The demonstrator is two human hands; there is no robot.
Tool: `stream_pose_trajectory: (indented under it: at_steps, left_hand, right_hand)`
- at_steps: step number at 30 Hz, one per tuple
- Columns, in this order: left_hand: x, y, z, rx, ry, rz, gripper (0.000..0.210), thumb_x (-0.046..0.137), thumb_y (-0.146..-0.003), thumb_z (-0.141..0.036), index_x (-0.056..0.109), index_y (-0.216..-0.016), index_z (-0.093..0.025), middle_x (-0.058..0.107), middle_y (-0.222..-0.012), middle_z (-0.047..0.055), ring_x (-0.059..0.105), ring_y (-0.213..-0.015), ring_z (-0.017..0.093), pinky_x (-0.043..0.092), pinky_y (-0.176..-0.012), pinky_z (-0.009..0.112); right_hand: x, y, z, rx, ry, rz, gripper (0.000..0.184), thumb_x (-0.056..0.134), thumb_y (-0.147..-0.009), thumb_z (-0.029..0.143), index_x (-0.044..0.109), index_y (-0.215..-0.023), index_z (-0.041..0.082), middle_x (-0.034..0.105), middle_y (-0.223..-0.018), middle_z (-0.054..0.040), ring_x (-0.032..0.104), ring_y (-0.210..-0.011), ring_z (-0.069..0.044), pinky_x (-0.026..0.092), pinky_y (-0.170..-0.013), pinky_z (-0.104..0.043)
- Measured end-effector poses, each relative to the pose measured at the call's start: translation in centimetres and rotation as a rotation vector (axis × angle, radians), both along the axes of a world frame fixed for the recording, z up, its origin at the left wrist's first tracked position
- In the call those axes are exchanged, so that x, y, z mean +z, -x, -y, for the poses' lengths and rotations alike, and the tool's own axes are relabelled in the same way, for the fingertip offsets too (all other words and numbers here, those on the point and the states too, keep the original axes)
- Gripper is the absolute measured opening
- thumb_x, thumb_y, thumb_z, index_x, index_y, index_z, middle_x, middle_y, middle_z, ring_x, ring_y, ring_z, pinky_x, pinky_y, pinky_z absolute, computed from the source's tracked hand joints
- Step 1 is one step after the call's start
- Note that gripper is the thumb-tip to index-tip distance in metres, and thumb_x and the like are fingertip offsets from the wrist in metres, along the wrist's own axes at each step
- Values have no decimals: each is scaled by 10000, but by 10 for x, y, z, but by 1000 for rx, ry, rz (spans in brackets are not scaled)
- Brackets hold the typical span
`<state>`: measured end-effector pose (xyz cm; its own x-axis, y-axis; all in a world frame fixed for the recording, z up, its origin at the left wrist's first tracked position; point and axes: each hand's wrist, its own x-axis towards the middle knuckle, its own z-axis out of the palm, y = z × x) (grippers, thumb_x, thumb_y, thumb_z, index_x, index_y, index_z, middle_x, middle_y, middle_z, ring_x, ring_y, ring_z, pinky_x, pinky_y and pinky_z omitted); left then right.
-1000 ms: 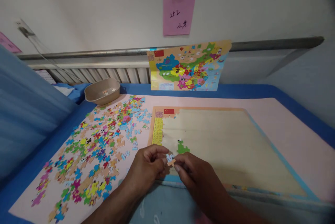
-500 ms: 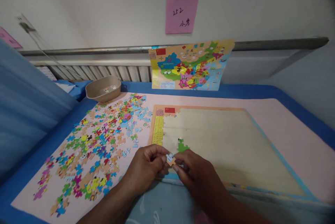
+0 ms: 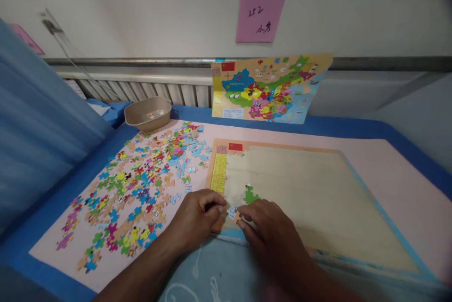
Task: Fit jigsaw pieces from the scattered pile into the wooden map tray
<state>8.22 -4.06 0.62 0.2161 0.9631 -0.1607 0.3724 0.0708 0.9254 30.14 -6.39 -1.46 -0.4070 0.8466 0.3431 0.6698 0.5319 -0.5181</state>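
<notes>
Over the puzzle board's [image 3: 310,193] near left corner, a puzzle piece [image 3: 232,214] held in pinched fingers

Far left hangs a blue curtain [image 3: 45,109]; next come a tan basin [image 3: 148,120] with a few pieces inside and, before it, loose pieces [image 3: 141,189] scattered across a pink sheet [image 3: 52,245]. The left hand [image 3: 199,215] curls, its thumb and forefinger just beside the printed, orange-edged puzzle piece; whether they grip it, I cannot tell. Beyond lie joined green pieces [image 3: 251,196]. The right hand [image 3: 270,226] pinches the puzzle piece's right edge. Behind the puzzle board stands a colourful map [image 3: 270,89].
</notes>
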Motion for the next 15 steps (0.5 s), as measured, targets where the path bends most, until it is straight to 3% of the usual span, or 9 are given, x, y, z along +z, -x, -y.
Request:
stream_pose_trajectory:
  at_steps: [7, 15]
  left_hand:
    - [0, 12, -7, -103, -210, -186, 187, 601, -874, -165, 780, -880, -217, 770, -878, 8, 693, -835, 166, 496, -761, 272]
    - [4, 38, -22, -62, -345, -342, 185, 586, -881, -175, 761, -846, -222, 763, -826, -1, 692, -786, 165, 477, -734, 282]
  right_hand:
    - [1, 0, 0, -12, 4, 88, 120, 586, -1018, 172, 691, -1011, 231, 698, -885, -31, 600, -836, -251, 362, -775, -367]
    - [3, -2, 3, -9, -5, 166, 150, 555, -1046, 191, 695, -1015, 235, 712, -919, -37, 613, -865, -264, 366, -794, -382]
